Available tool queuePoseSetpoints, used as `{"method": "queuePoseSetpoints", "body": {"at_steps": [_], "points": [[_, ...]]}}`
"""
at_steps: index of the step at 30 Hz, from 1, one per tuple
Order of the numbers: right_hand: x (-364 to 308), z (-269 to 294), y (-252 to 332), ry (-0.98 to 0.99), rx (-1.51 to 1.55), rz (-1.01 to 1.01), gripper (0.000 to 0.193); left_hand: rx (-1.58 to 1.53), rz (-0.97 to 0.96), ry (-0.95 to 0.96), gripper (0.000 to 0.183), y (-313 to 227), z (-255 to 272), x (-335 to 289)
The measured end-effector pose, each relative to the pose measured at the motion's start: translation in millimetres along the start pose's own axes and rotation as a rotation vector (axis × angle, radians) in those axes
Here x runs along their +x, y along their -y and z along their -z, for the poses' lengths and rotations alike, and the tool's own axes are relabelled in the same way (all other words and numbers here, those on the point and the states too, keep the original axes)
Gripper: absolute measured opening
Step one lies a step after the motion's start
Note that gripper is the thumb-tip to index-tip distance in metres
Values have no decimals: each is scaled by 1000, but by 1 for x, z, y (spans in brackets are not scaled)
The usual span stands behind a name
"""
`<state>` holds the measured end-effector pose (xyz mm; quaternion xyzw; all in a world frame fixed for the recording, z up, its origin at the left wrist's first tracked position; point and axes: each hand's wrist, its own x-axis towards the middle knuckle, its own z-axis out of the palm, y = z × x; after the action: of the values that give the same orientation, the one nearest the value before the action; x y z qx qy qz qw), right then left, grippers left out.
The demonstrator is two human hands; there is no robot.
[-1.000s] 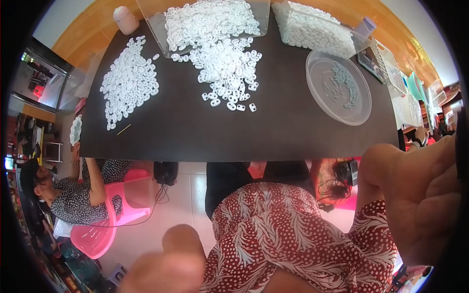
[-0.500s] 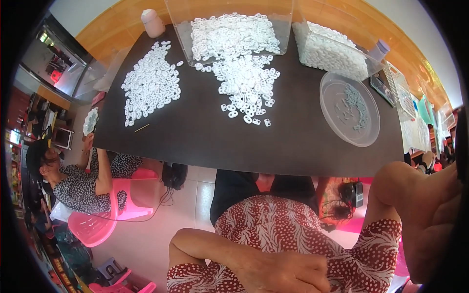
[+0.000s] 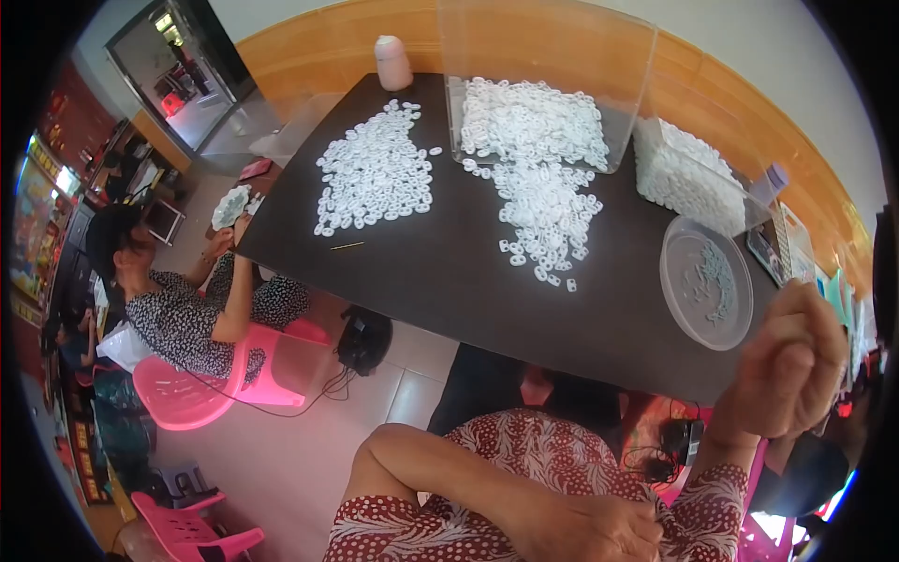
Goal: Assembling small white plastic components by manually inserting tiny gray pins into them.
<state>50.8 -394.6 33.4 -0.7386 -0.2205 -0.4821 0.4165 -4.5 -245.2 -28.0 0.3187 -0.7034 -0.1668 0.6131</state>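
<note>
My left hand (image 3: 595,527) lies across my red-and-white patterned shirt (image 3: 548,450), back up, its fingers curled under. What they hold, if anything, is hidden. Raised beside the table's right front corner is my right hand (image 3: 788,365), with fingers and thumb folded in and nothing visible in them. Nearest to it is a round clear plastic tray (image 3: 682,314) holding small grey-green pieces (image 3: 717,276). Small white oval pieces with two holes form a spread patch (image 3: 376,173) on the left and a heap (image 3: 545,201) spilling from a tipped clear bin (image 3: 623,122).
A second clear box (image 3: 688,178) of white pieces stands at the back right, near a phone (image 3: 766,255) and a purple-capped bottle (image 3: 770,183). A pink bottle (image 3: 393,66) and a thin yellow stick (image 3: 347,245) are on the table's left. Another person (image 3: 187,300) sits at left.
My right hand has moved from the right edge of view to beside the table corner, its fingers now more visible. My head view has turned left; my left hand still rests on my shirt.
</note>
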Motion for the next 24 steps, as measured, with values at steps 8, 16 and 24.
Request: {"method": "queuePoseSetpoints", "body": {"at_steps": [8,16,24], "points": [[-39,7,-36,225,4,-176,23,216,-101,-176,28,1,3,-8],[-72,-5,-55,218,-15,-224,22,133,-144,-111,22,1,6,4],[-96,-43,-89,478,-74,-199,16,-198,0,-134,12,6,19,0]]}}
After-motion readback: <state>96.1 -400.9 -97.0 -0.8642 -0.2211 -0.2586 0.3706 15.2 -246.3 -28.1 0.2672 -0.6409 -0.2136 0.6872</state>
